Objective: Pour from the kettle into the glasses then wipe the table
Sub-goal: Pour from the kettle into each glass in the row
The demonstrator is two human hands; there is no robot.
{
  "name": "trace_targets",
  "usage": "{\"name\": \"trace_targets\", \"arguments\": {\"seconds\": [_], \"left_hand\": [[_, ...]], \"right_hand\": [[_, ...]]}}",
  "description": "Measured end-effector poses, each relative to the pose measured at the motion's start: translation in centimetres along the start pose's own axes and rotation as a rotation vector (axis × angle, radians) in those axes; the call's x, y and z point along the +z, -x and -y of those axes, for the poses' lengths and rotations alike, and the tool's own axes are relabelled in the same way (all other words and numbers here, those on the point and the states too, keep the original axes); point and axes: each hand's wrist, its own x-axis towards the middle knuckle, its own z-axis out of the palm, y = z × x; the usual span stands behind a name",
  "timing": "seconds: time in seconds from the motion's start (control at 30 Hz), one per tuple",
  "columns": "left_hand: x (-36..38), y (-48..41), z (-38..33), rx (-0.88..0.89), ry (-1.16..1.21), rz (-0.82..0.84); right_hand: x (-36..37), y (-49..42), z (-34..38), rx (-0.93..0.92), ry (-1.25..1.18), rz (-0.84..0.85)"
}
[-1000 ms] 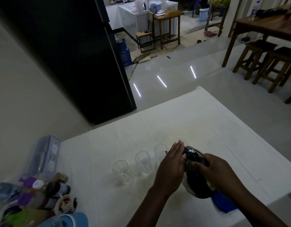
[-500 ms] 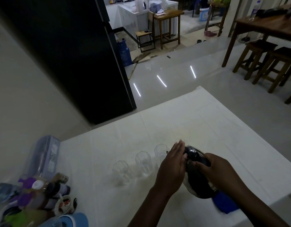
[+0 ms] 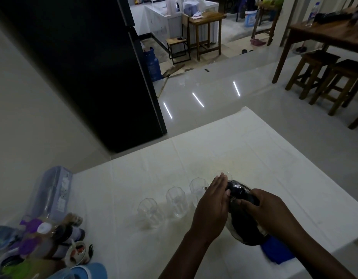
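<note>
Kettle [image 3: 242, 216] tilted over the table [image 3: 254, 158], right of three glasses [image 3: 177, 202]. Right hand [image 3: 272, 212] grips its handle; left hand [image 3: 212, 206], fingers extended, lies flat against its side. Blue cloth [image 3: 278, 252] beneath.

3 glasses [image 3: 177, 202] in a row left of the kettle [image 3: 243, 214], on the table [image 3: 254, 158]. 4th glass [image 3: 224, 174] behind kettle, cloth [image 3: 277, 252] right-front of it.

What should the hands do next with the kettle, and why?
Probably tip the kettle a bit further over the far glass. The right hand grips the handle, the left hand rests flat on its side, the spout leans toward that glass, and the other glasses look unfilled.
</note>
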Motion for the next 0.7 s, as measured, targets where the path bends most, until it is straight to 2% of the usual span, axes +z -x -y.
{"name": "trace_targets", "arguments": {"seconds": [0.7], "left_hand": [[-0.2, -0.12, 0.01, 0.002, -0.021, 0.016]], "right_hand": [[0.39, -0.08, -0.46, 0.025, -0.01, -0.023]]}}
